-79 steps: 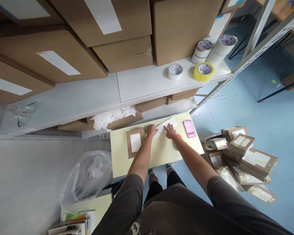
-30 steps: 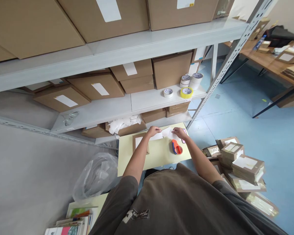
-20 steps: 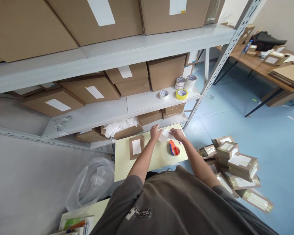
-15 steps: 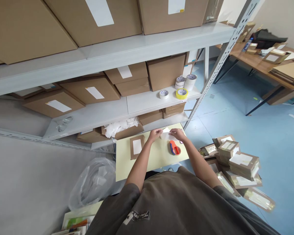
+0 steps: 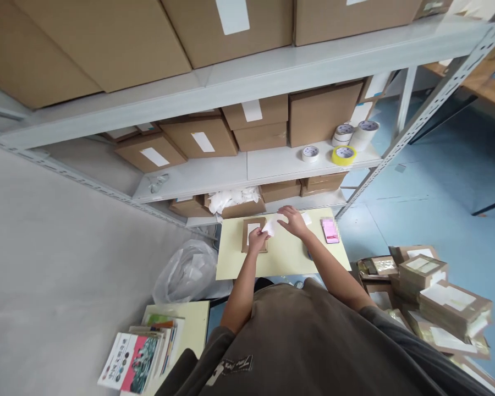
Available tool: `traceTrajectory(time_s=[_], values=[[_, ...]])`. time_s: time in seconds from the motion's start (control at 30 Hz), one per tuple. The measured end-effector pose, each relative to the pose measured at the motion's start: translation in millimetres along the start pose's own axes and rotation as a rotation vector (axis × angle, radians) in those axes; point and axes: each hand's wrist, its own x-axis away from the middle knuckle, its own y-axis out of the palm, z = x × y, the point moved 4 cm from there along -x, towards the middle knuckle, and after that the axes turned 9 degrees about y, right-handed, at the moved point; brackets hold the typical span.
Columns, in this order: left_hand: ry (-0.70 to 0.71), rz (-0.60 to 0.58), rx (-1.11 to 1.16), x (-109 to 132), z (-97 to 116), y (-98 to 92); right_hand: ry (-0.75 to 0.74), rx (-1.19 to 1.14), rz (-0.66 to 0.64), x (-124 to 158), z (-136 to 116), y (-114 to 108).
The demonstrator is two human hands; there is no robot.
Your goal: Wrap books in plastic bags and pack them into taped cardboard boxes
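Over the pale yellow table [image 5: 235, 268], my left hand [image 5: 256, 240] pinches a small white sheet of paper [image 5: 269, 227], perhaps a label. My right hand [image 5: 293, 221] is at the sheet's far right end, thumb and fingers apart; whether it touches the sheet is hard to make out. Beneath the left hand lies a flat cardboard package [image 5: 245, 242] bearing a white label, partly covered by the hand and sheet. Another white slip [image 5: 306, 219] lies beyond my right wrist. Most of the tape dispenser [image 5: 309, 255] is hidden by my right forearm.
A phone [image 5: 330, 231] lies at the table's right. Tape rolls [image 5: 344, 155] and cardboard boxes [image 5: 325, 115] fill the metal shelving ahead. Taped parcels [image 5: 454, 302] are piled on the floor at right. A clear plastic bag [image 5: 185, 272] and books [image 5: 134, 357] are at left.
Both hands have shifted left with the white sheet, toward the cardboard package. The right hand has opened its fingers. My view has turned left, and the phone shows more fully.
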Motion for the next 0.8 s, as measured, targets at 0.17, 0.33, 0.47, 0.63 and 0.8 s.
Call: traceTrajectory(time_s=[0.17,0.33,0.47,0.63,0.8], values=[[-0.121,0.159,0.308,26,-19,-14.5,0.369,-0.293,0.087,39,17,37],[-0.141,0.125,0.386,39,-18,-4.4,0.589,-0.688,-0.186,72,21,66],[-0.148,0.091,0.376,40,-13,3.5,0.608,-0.807,-0.208,79,19,62],[-0.147,0.077,0.382,43,-8,10.8,0.607,-0.832,-0.156,84,22,56],[-0.116,0.052,0.398,49,-4,13.2,0.609,-0.828,-0.148,88,22,58]])
